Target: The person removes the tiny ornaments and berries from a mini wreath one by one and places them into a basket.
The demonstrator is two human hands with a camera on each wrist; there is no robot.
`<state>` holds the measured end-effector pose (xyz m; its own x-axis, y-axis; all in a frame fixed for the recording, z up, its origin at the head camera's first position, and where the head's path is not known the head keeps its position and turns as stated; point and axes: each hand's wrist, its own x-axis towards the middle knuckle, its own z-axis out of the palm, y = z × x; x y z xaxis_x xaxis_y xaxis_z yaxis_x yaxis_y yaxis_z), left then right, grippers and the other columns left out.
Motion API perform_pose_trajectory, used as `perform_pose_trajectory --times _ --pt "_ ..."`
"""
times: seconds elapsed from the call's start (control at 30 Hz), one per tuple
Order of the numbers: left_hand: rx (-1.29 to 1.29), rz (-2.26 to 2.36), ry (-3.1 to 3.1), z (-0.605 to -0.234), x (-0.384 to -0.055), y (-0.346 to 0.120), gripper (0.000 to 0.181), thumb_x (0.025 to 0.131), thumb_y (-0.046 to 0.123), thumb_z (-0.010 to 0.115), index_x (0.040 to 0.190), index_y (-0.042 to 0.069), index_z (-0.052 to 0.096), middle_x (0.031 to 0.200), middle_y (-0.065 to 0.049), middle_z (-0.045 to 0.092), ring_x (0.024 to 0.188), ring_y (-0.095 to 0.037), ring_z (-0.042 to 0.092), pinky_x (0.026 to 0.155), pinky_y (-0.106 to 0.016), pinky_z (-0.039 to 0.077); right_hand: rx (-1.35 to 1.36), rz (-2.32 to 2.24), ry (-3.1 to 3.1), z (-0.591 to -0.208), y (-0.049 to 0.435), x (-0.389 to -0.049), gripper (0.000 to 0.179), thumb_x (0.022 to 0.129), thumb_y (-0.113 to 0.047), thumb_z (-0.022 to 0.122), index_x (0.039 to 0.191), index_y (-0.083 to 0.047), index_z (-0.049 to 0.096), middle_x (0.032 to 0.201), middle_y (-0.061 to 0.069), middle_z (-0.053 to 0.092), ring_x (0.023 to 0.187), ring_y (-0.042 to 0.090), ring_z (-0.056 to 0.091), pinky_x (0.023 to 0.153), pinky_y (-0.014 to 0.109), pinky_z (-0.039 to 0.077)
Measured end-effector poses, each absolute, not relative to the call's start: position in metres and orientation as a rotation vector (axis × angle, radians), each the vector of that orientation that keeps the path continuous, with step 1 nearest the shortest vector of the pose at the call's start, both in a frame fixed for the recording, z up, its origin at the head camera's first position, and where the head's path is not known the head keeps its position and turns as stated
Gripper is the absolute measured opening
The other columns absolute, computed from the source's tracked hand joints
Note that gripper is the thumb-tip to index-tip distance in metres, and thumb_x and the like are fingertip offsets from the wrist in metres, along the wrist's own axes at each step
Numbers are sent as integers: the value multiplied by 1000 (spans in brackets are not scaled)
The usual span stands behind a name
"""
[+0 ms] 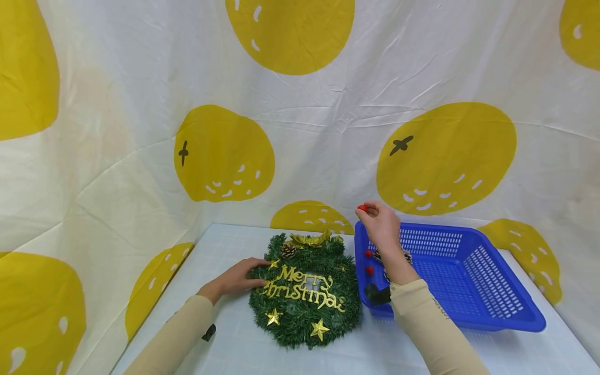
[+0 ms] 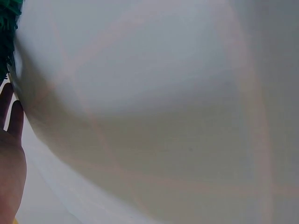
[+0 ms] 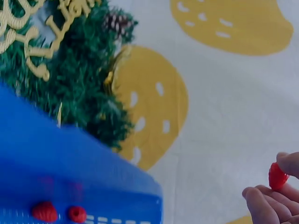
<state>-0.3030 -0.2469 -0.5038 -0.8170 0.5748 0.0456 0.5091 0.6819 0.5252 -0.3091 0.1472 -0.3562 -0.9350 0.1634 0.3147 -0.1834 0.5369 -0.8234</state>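
A green wreath (image 1: pixel 307 312) lies on the table, with gold "Merry Christmas" lettering (image 1: pixel 304 297), gold stars (image 1: pixel 320 329), a pine cone (image 1: pixel 288 251) and a gold bow (image 1: pixel 311 239) on it. My left hand (image 1: pixel 239 277) rests on the wreath's left edge; its fingers look nearly straight in the left wrist view. Above the left rear corner of the blue basket (image 1: pixel 501 276), my right hand (image 1: pixel 384 226) pinches a small red raspberry (image 3: pixel 277 176) between thumb and fingers.
Inside the basket's left side lie two more red raspberries (image 3: pixel 45 211) and pine cones (image 1: pixel 407 256), partly hidden by my right arm. A white cloth wall (image 1: pixel 328 156) with yellow fruit prints rises behind the table (image 1: pixel 229 333).
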Motion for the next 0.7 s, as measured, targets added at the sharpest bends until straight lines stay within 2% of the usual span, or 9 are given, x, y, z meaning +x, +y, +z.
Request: perform_pose_trajectory --times 0.4,0.7 --pt "908 829 2756 -504 -303 -247 60 94 43 64 142 8 50 142 -14 50 133 -37 42 109 -57 33 -76 1253 -2471 -364 185 -315 47 95 -32 66 129 1 62 118 21 67 111 36 62 94 47 49" --pt "909 835 2753 -503 -303 -246 60 94 42 64 142 8 50 141 -14 50 132 -37 43 108 -57 34 -131 1179 -2493 -376 209 -315 45 95 -28 65 124 6 62 115 25 67 106 39 63 91 49 50"
